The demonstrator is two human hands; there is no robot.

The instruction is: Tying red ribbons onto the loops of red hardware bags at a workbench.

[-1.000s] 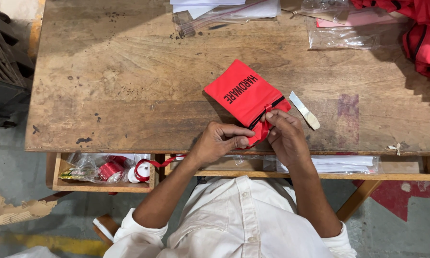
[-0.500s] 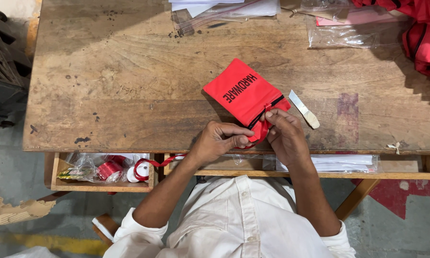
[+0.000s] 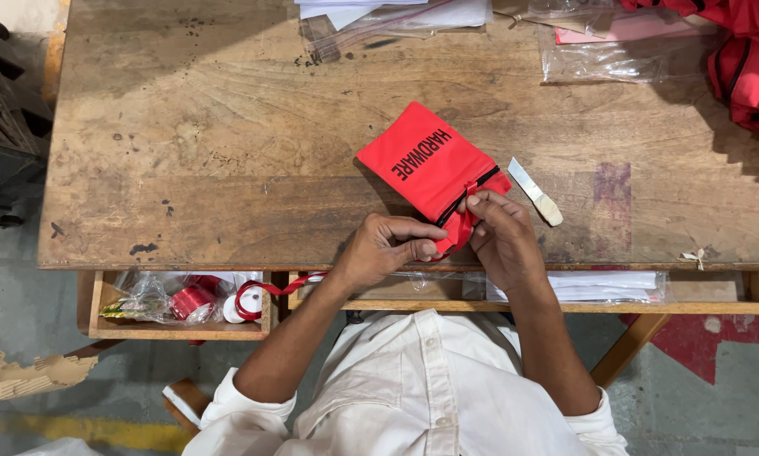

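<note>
Left grip [image 3: 385,250]: I see my left hand closed, thumb and fingers pinching the red ribbon [image 3: 460,230] at the near edge of the worktop [image 3: 227,152]. Below and to the left of this grip, an open drawer [image 3: 177,325] holds red ribbon spools [image 3: 195,301] and clear plastic wrap; a loose ribbon strand [image 3: 282,287] runs from there toward my left wrist. Between the two grips, the ribbon is bunched at the mouth of the red fabric pouch [image 3: 426,160], which lies flat and tilted on the worktop just beyond my fingers, black lettering on its face. Right grip [image 3: 502,236]: my right hand is also closed on the ribbon, its fingertips touching the pouch's open edge. Just right of this grip lies a small flat blade with a pale handle [image 3: 536,192], apart from the pouch. Far beyond and to the right sit clear plastic bags [image 3: 616,55] and a heap of red fabric [image 3: 751,67].
</note>
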